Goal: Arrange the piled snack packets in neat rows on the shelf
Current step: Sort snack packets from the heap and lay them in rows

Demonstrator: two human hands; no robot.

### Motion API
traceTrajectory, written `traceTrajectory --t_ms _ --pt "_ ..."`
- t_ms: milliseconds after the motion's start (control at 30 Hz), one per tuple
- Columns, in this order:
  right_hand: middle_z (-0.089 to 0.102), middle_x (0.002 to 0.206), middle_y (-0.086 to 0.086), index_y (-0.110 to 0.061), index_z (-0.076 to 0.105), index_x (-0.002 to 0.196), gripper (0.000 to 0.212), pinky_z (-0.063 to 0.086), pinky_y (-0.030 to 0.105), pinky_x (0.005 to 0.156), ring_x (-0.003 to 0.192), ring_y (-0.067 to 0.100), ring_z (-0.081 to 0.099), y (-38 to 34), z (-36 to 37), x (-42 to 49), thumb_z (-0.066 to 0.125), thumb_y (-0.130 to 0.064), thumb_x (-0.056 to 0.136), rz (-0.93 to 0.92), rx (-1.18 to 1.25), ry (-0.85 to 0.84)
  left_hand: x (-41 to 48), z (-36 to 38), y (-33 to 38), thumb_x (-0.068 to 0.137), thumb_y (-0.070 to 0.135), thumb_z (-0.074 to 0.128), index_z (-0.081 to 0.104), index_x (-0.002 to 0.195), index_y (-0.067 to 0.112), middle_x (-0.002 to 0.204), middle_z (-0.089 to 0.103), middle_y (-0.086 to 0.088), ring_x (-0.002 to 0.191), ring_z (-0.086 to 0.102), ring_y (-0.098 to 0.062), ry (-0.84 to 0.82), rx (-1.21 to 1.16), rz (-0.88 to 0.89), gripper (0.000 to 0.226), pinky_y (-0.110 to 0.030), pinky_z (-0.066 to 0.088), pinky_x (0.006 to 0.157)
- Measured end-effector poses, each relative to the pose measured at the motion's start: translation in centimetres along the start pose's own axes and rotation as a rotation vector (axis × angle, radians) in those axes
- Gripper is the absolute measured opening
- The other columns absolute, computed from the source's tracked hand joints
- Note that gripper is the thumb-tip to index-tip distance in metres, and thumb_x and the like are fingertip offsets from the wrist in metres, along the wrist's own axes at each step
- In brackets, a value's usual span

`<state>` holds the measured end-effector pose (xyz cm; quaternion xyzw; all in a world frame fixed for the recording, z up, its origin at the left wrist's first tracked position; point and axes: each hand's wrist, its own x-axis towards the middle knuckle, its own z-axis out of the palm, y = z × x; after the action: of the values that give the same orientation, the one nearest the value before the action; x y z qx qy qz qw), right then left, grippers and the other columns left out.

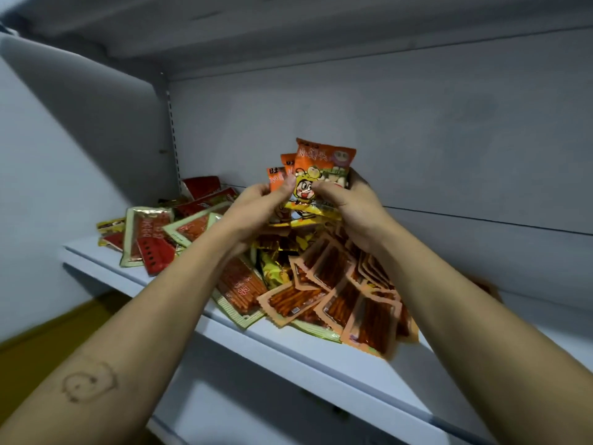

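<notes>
A loose pile of snack packets (324, 290) covers the middle of the white shelf (288, 348). Above the pile, both hands hold a small upright stack of orange cartoon packets (321, 162). My left hand (256, 203) pinches the stack's left side with thumb on the front. My right hand (356, 200) grips its right side, fingers behind. Red and green-edged packets (150, 239) lie flat further left on the shelf.
The shelf's back panel (417, 139) rises behind the pile, and a side panel (80, 139) closes the left end. Another shelf (288, 30) hangs overhead. Bare shelf surface shows at the right (529, 316). A yellow-brown floor (38, 335) lies below left.
</notes>
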<state>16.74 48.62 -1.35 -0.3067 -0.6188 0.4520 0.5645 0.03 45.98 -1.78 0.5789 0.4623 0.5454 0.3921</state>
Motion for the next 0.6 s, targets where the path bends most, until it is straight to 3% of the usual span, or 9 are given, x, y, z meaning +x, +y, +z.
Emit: traceTrajectory --t_ms 133,233,333,400,500,600 --pt "0.074 0.105 0.009 -0.016 0.061 0.107 0.01 0.056 0.047 0.091 0.097 0.028 0.072 -0.7 1.0 0.1 0.06 -0.018 0.096 0.093 0.007 -0.103 -0.6 -0.2 1.2 0.099 0.049 0.052 0.058 0.127 0.01 0.11 0.073 -0.011 0.09 0.074 -0.023 -0.069 -0.076 0.019 0.049 -0.036 0.06 0.067" --pt "0.073 0.105 0.009 -0.017 0.061 0.104 0.008 0.054 0.049 0.095 0.098 0.028 0.07 -1.2 1.0 0.4 0.059 -0.017 0.097 0.09 -0.048 -0.127 -1.0 -0.1 1.6 0.103 0.05 0.041 0.058 0.128 0.021 0.115 0.072 -0.002 0.094 0.073 -0.02 -0.031 0.1 0.085 0.042 -0.039 0.062 0.077" --pt "0.073 0.11 0.009 -0.016 0.061 0.113 0.023 0.053 0.05 0.098 0.103 0.027 0.07 -1.5 0.7 0.9 0.068 -0.021 0.092 0.067 -0.119 -0.185 -1.1 -0.6 1.4 0.104 0.049 0.039 0.057 0.125 0.025 0.123 0.064 -0.001 0.097 0.066 -0.019 0.035 0.29 0.162 0.037 -0.045 0.058 0.088" --pt "0.073 0.113 0.007 -0.013 0.06 0.121 0.04 0.052 0.049 0.098 0.104 0.026 0.07 -1.3 0.6 1.0 0.075 -0.022 0.086 0.044 -0.158 -0.201 -1.1 -0.9 1.3 0.105 0.046 0.039 0.059 0.123 0.021 0.121 0.064 -0.009 0.096 0.066 -0.018 0.031 0.375 0.193 0.037 -0.04 0.059 0.086" --pt "0.072 0.112 0.005 -0.011 0.058 0.123 0.052 0.054 0.047 0.097 0.102 0.023 0.07 -0.8 0.4 1.0 0.082 -0.021 0.079 -0.003 -0.233 -0.111 -0.8 -1.4 1.0 0.104 0.046 0.041 0.06 0.129 0.018 0.119 0.066 -0.007 0.094 0.062 -0.011 0.012 0.523 0.2 0.042 -0.028 0.054 0.071" --pt "0.071 0.111 0.001 -0.015 0.059 0.121 0.051 0.054 0.043 0.096 0.1 0.02 0.069 -0.2 0.0 1.2 0.083 -0.027 0.077 -0.043 -0.351 0.037 -0.3 -2.7 0.3 0.102 0.04 0.049 0.06 0.131 0.014 0.113 0.067 -0.003 0.098 0.064 -0.017 0.082 0.596 0.179 0.04 -0.03 0.048 0.075"
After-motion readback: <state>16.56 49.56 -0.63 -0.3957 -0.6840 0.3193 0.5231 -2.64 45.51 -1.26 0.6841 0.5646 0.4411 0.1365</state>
